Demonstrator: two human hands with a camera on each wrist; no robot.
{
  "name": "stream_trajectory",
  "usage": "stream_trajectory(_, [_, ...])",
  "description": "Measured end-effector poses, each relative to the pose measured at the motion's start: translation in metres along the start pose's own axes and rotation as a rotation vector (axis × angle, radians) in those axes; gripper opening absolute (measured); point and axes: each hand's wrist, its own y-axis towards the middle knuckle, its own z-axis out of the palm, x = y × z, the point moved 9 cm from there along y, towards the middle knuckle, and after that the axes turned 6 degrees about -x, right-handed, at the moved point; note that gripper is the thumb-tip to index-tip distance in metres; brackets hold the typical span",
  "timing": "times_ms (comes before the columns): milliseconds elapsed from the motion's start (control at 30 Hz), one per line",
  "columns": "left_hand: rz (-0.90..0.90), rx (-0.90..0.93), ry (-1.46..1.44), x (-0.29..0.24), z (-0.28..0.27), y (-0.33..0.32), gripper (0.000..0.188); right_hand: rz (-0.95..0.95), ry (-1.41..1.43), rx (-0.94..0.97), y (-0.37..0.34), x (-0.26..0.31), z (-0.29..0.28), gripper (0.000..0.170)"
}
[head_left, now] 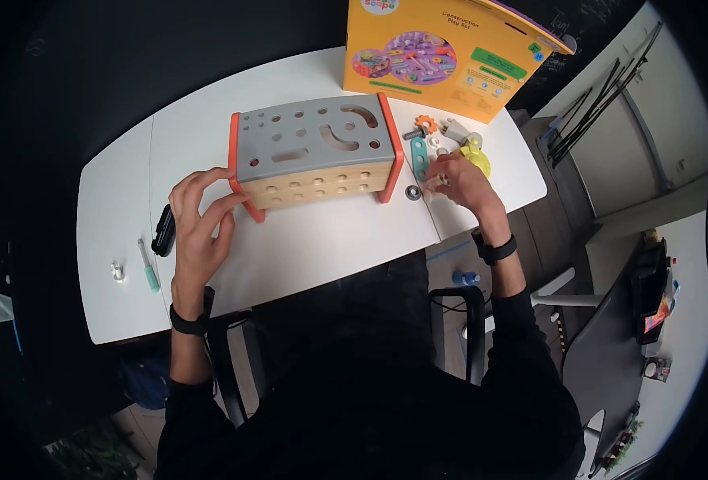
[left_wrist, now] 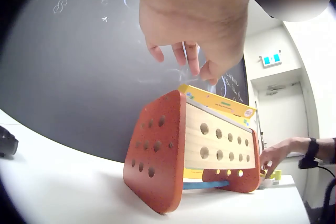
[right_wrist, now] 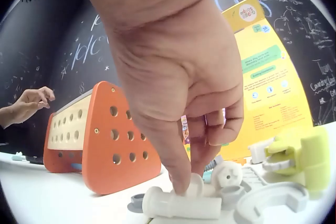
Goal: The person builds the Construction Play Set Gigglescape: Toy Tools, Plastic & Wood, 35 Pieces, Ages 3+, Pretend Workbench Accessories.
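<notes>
A toy workbench (head_left: 314,144) with a grey perforated top, wooden front and orange-red end panels stands on the white table. My left hand (head_left: 202,220) is at its left end, fingers loosely bent, fingertips right at the top corner in the head view; the left wrist view shows this hand (left_wrist: 197,19) above the bench with nothing in it. Beyond the right end, my right hand (head_left: 462,184) reaches down among loose toy parts, thumb and fingers spread. In the right wrist view its thumb tip is right at white plastic pieces, beside a white plastic bolt (right_wrist: 184,206).
Near the right hand lie a teal perforated strip (head_left: 419,160), an orange gear (head_left: 426,123), a grey nut (head_left: 413,192) and yellow-green parts (head_left: 475,160). A yellow box (head_left: 442,56) stands behind. Left on the table are a teal-handled screwdriver (head_left: 149,268) and a black object (head_left: 163,230).
</notes>
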Motion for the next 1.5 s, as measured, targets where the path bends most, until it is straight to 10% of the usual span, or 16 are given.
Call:
stream_trajectory(333, [0.042,-0.034,-0.063,-0.018,-0.002,0.003,0.031,-0.056,-0.021,-0.086,0.001,0.011,-0.011,0.022])
stream_trajectory(567, [-0.085,-0.066,-0.492,-0.063,0.004,0.019,0.034,-0.095,0.552,-0.346,-0.018,0.080,-0.076,0.026])
stream_trajectory(633, [-0.030,-0.016,-0.560,-0.093,0.012,0.029,0.037,-0.221,1.093,-0.203,-0.027,0.112,-0.067,0.028])
stream_trajectory(933, [0.132,0.183,-0.583,-0.127,0.060,0.009,0.036,-0.070,1.291,0.034,-0.054,0.146,-0.006,0.031])
stream_trajectory(1133, [-0.261,0.135,-0.714,-0.076,0.056,0.003,0.030,-0.066,0.556,-0.288,-0.048,0.084,-0.040,0.012])
stream_trajectory(1500, [-0.208,0.105,-0.542,-0.029,0.012,-0.002,0.021,0.173,0.051,-0.348,-0.037,-0.036,-0.042,0.012])
